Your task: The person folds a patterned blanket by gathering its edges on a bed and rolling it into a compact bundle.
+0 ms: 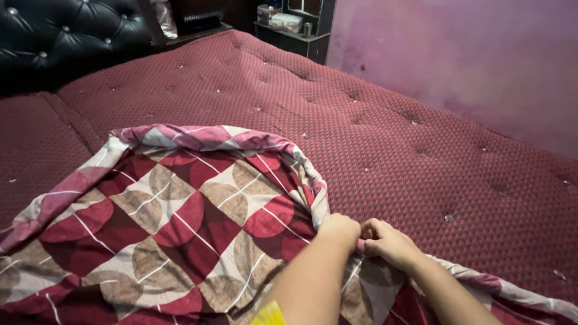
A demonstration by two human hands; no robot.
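Item: patterned bedsheet [180, 222], maroon, pink and beige, on the maroon mattress [391, 144]. Your 2 hands meet at its right hem. Your left hand [338, 231] is closed over the hem; your right hand [388, 242] pinches it just beside. The sheet spreads left of both hands, its folded edge curving toward the black tufted headboard [66, 36]; the hem trails right along the mattress.
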